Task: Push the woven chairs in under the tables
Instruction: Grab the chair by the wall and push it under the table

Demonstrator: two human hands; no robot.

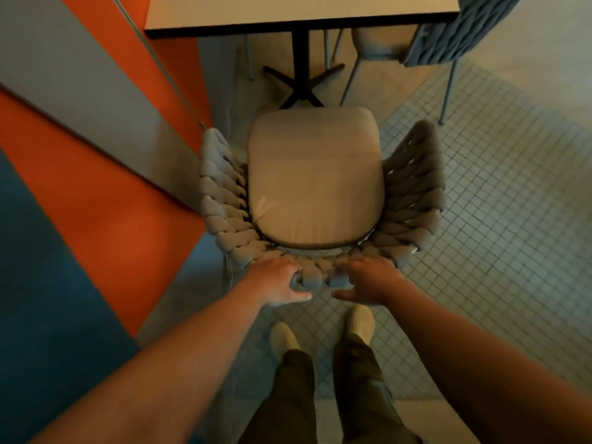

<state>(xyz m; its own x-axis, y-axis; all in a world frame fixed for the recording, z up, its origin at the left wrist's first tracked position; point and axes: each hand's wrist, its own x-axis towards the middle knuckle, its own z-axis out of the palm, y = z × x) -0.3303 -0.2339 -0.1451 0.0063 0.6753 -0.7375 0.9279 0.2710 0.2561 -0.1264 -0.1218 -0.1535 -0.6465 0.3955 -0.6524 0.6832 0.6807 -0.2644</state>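
Grey rope-woven armchair: likely light, stiff frame, soft weave | your left hand grips back rim, right hand on it, hold unclear | push there

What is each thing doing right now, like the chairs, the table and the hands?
woven chair: pulled out, seat not under the table.
cushion: lying flat on that chair's seat.
table: standing upright on its black cross foot.
second chair: at the table's right side, seat partly tucked under.
left hand: gripping the top of the woven chair's back.
right hand: resting on the same back, fingers spread.
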